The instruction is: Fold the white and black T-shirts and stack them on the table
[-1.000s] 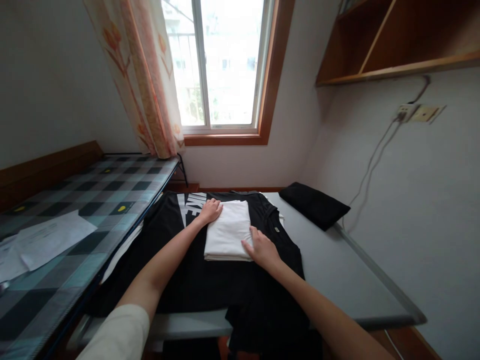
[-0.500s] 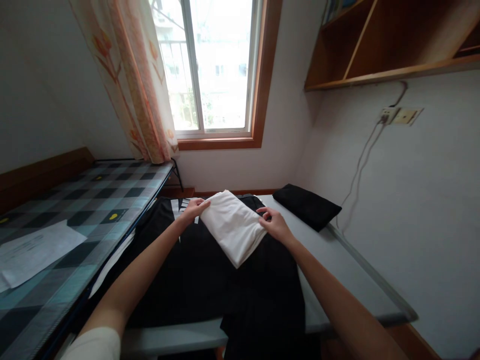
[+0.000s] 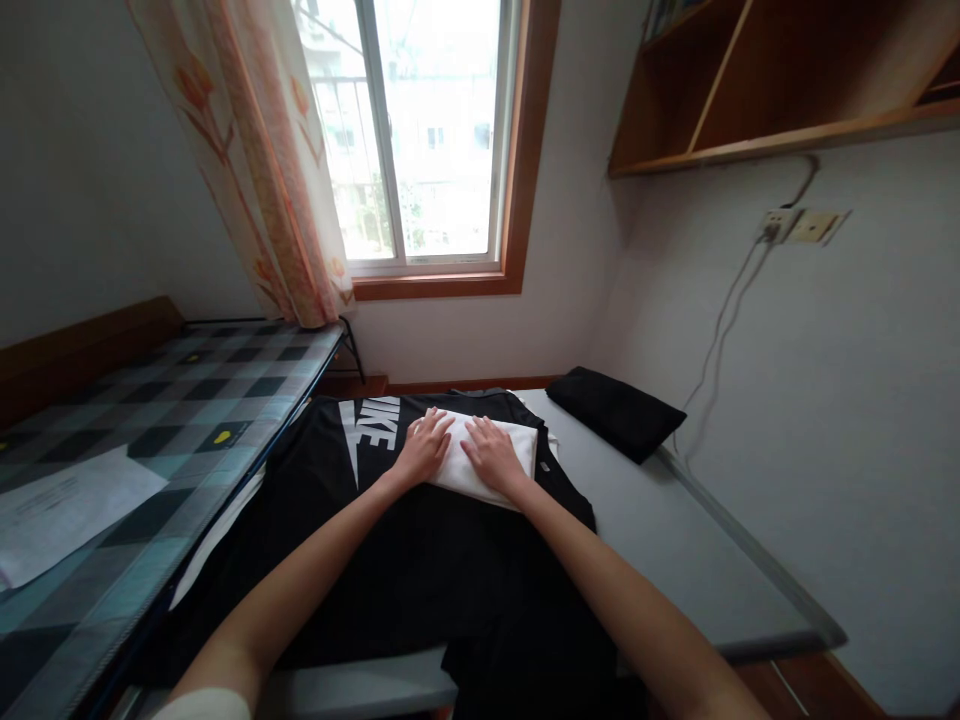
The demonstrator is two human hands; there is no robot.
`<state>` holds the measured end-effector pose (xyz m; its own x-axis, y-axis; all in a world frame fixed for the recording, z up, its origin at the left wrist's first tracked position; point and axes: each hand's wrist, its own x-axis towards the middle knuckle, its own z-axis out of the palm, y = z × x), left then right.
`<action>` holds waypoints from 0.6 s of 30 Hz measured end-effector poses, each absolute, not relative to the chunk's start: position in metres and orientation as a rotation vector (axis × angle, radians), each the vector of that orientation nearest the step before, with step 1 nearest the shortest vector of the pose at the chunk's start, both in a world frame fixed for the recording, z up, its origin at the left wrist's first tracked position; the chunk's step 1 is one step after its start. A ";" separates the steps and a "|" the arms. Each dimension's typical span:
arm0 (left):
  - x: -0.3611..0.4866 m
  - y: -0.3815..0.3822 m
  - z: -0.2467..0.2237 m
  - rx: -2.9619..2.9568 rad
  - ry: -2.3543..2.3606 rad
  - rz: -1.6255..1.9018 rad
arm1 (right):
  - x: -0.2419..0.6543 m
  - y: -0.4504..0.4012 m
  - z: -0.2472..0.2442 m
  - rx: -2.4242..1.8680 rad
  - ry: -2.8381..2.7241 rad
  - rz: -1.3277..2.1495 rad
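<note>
A folded white cloth [image 3: 517, 440], perhaps a garment, lies flat on a spread black shirt [image 3: 420, 560] with white NIKE lettering. My left hand [image 3: 425, 446] rests palm down on the cloth's left part, fingers stretched out. Beside it, my right hand [image 3: 491, 452] presses flat on the middle of the cloth, its fingers spread as well. Neither hand grips anything. Part of the cloth is hidden under both hands. The black shirt covers much of the grey-white table [image 3: 675, 550] and hangs over its front edge.
A folded black cloth [image 3: 616, 412] lies at the table's back right. To the left stands a bed with a checkered mattress [image 3: 247, 400], carrying paper sheets [image 3: 75, 510]. A wooden shelf [image 3: 750, 140] hangs above right, over a wall socket [image 3: 799, 226] with a cable.
The white cloth, held tilted between both hands before, now lies flat on the black shirt. Both hands have let go of its edges, moved closer together and lie on top.
</note>
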<state>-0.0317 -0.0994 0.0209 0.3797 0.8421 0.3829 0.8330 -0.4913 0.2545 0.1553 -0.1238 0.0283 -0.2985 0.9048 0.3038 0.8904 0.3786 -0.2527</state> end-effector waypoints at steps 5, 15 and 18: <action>-0.029 -0.091 0.007 2.599 1.565 0.456 | 0.152 -0.134 0.015 -1.621 -2.376 0.092; -0.043 -0.087 0.001 2.478 1.586 0.439 | 0.194 -0.151 0.014 -1.723 -2.417 0.133; -0.062 -0.091 0.000 2.423 1.592 0.416 | 0.211 -0.156 0.012 -1.780 -2.409 0.166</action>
